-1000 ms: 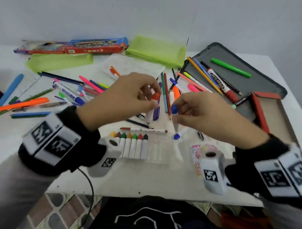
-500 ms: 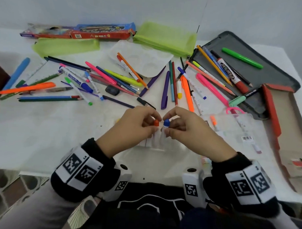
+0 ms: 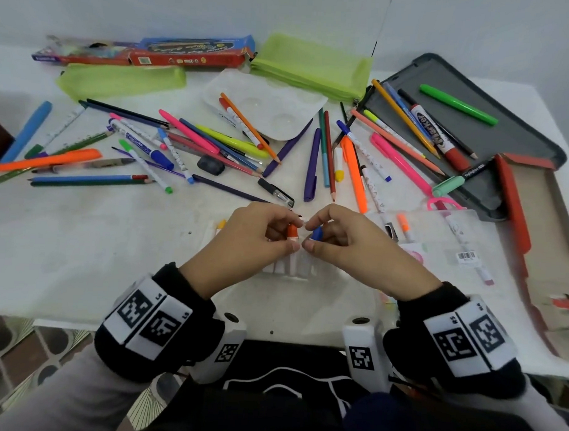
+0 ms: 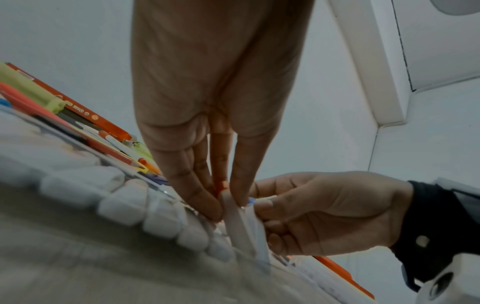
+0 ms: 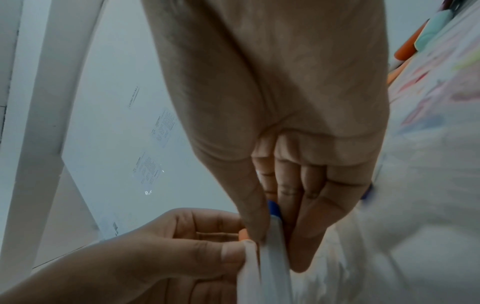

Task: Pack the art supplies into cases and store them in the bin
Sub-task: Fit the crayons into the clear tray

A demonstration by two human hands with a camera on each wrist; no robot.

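My left hand (image 3: 294, 233) pinches a white marker with an orange tip (image 3: 292, 231). My right hand (image 3: 311, 234) pinches a matching blue-tipped marker (image 3: 316, 233). The two markers stand side by side, tips away from me, their barrels down in a row of white markers (image 3: 288, 267) in a clear case at the table's near middle. My hands hide most of that row. In the left wrist view the left hand (image 4: 228, 203) grips the orange marker (image 4: 222, 186) by its barrel. The right wrist view has the right hand (image 5: 275, 236) around the blue-tipped marker (image 5: 274, 207).
Several loose pens and pencils (image 3: 214, 142) lie across the white table. Two green pouches (image 3: 314, 66) and a red pencil box (image 3: 185, 55) lie at the back, beside a white palette (image 3: 274, 111). At the right are an open grey case (image 3: 505, 136), a clear case (image 3: 437, 240) and a cardboard box (image 3: 540, 240).
Both hands have come down and toward me with their markers, from above the table onto the marker row. The hands now cover the row, and the head view has tilted down.
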